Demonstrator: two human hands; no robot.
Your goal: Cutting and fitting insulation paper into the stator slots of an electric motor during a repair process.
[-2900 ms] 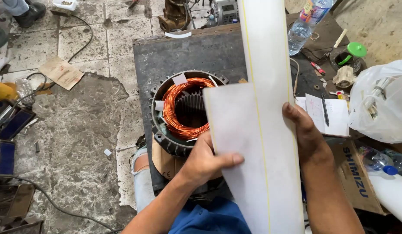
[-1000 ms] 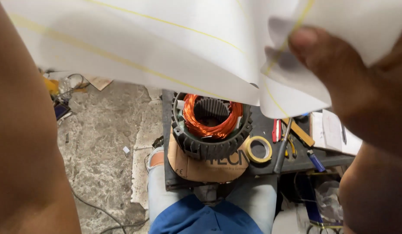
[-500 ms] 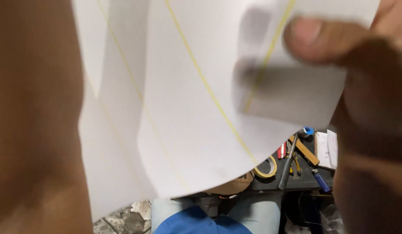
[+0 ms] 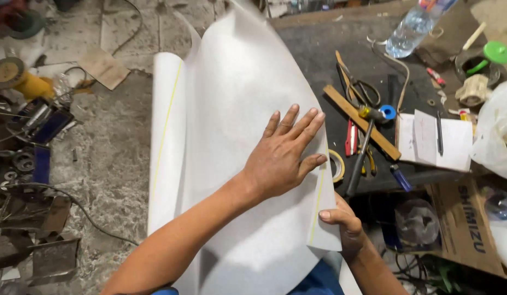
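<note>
A large white sheet of paper with thin yellow lines lies draped over the dark table, its left side curled into a roll. My left hand rests flat on the sheet with the fingers spread. At the sheet's lower right corner, my right hand pinches the edge, thumb on top. The copper-wound motor stator seen earlier is hidden under the sheet.
Right of the sheet lie a tape roll, a wooden ruler, scissors, a hammer and screwdrivers. Further right are white notes with a pen, a plastic bottle, a white bag and a cardboard box. Scrap and cables litter the floor at left.
The sheet, held up close to the camera before, now lies spread over the table and covers the stator. My left hand has moved onto it, flat; my right hand keeps the edge.
</note>
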